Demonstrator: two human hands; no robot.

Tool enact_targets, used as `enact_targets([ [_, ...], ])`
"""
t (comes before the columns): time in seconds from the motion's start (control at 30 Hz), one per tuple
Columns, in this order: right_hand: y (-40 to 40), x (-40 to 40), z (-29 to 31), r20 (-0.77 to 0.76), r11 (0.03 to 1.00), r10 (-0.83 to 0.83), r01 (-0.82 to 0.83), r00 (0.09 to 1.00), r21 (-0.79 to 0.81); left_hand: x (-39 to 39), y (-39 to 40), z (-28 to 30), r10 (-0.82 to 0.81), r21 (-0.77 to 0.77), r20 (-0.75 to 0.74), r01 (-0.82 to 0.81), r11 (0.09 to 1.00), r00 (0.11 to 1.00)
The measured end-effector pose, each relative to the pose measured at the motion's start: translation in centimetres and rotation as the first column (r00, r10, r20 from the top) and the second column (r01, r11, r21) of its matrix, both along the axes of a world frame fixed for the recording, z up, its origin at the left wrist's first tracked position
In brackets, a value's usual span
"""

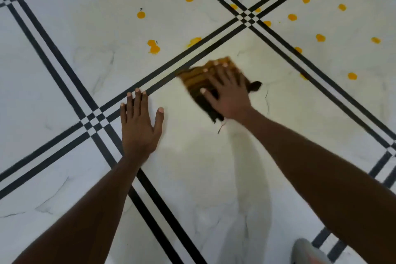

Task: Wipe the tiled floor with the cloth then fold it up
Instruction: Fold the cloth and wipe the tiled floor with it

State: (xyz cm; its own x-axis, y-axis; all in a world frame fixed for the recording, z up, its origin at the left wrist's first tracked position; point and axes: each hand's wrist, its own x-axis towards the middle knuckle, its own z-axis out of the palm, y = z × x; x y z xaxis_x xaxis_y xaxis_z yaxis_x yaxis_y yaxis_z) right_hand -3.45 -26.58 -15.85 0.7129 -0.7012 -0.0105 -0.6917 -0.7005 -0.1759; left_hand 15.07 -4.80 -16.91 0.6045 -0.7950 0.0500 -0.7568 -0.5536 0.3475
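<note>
left hand point(139, 124) lay flat on the tiled floor point(64, 70), fingers straight | right hand point(225, 90) pressed the cloth point(192, 77) down, fingers spread | yellow spots point(153, 46) waited beyond | risk: loose cloth could bunch up or smear yellow around

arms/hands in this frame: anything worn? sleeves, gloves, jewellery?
Nothing worn that shows. Left hand and right hand are bare: no gloves, rings or watch visible. Both forearms are bare to the frame edge, no sleeves in view. Fingernails short and pale.
</note>
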Motion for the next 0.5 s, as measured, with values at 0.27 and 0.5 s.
enact_targets([
  [0.27, 11.6, -13.8, 0.5, -0.020, 0.966, -0.258, 0.258, 0.966, -0.009, -0.7, -0.7, 0.8, -0.055, 0.019, -0.023, 0.055, 0.998, 0.998],
  [0.5, -0.5, -9.6, 0.4, -0.007, 1.000, 0.026, -0.026, 1.000, 0.008, -7.3, -8.4, 1.0, -0.441, -0.055, -0.028, 0.439, 0.897, 0.897],
])
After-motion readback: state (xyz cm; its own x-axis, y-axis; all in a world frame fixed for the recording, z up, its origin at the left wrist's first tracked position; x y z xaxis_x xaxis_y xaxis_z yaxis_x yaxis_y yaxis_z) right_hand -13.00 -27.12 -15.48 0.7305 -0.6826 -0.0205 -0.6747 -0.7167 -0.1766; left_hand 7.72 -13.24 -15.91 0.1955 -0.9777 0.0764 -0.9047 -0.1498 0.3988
